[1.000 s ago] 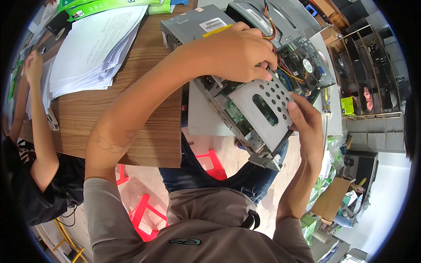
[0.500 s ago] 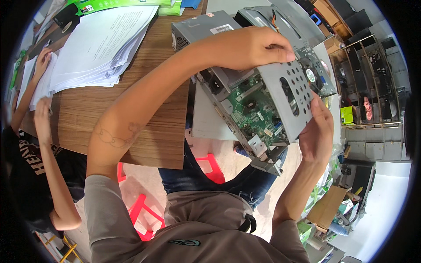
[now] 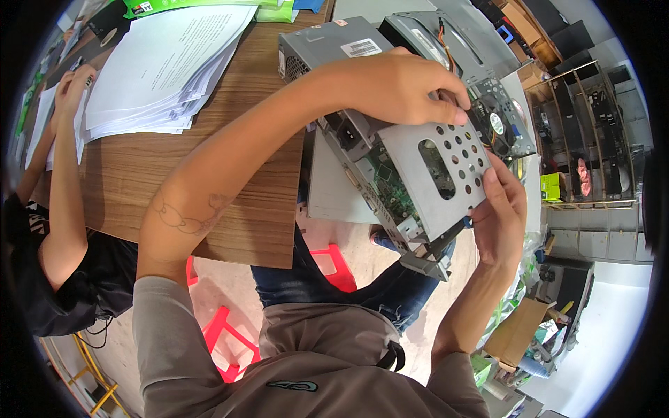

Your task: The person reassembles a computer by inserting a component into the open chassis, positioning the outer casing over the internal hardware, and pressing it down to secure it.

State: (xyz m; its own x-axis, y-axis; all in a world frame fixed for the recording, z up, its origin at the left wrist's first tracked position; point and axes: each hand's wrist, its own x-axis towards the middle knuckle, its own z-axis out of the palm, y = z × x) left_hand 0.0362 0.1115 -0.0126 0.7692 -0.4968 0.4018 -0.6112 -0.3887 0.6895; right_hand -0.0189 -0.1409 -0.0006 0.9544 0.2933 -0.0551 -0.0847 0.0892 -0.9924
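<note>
An opened desktop computer case leans at the table corner, its green circuit board partly covered. Over the board tilts a flat grey metal bracket with round holes and a long slot. My left hand reaches across and is closed on the bracket's far edge, fingers bent and thumb along it. On the near right side my right hand grips the same bracket, thumb on top, other fingers partly hidden. A grey power supply box sits beyond my left forearm, and a fan is beside the bracket.
Stacked printed paper lies on the wooden table. At the left, another person's arms rest over papers. Red plastic stools stand below. Metal shelving and a cardboard box are at the right.
The bracket has tipped down and left over the circuit board, hiding more of it. Both my hands moved with it. The other person's arms shifted.
</note>
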